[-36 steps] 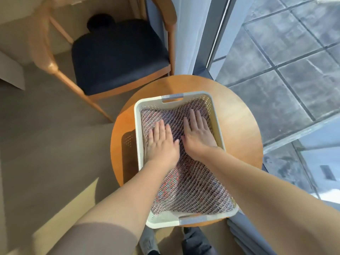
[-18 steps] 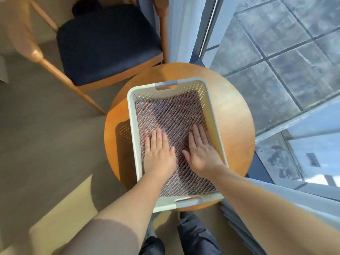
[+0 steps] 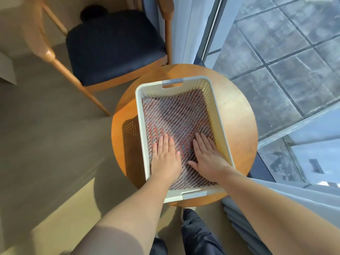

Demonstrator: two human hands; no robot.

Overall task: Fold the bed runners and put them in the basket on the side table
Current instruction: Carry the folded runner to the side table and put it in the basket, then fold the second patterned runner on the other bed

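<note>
Head view looks down on a white perforated plastic basket (image 3: 219,124) standing on a round wooden bench (image 3: 237,115). A folded woven bed runner (image 3: 176,115), patterned in red, grey and pale threads, lies flat inside the basket and covers its whole floor. The left hand (image 3: 165,157) rests palm down on the runner at the basket's near left corner, fingers straight and together, gripping nothing. The right hand (image 3: 207,155) lies palm down on the runner just inside the basket's right wall, fingers spread slightly and thumb out toward the left hand, likewise holding nothing. A strip of runner shows between the two hands. Both forearms cross the basket's near rim, beside its grey handle (image 3: 194,195). Beyond the basket's far left corner stands a wooden chair (image 3: 51,54) with a dark blue seat cushion (image 3: 114,46). To the basket's right, past the bench edge, a window (image 3: 287,57) shows grey paving tiles outside, and pale curtain folds (image 3: 244,218) hang below the right forearm.
</note>
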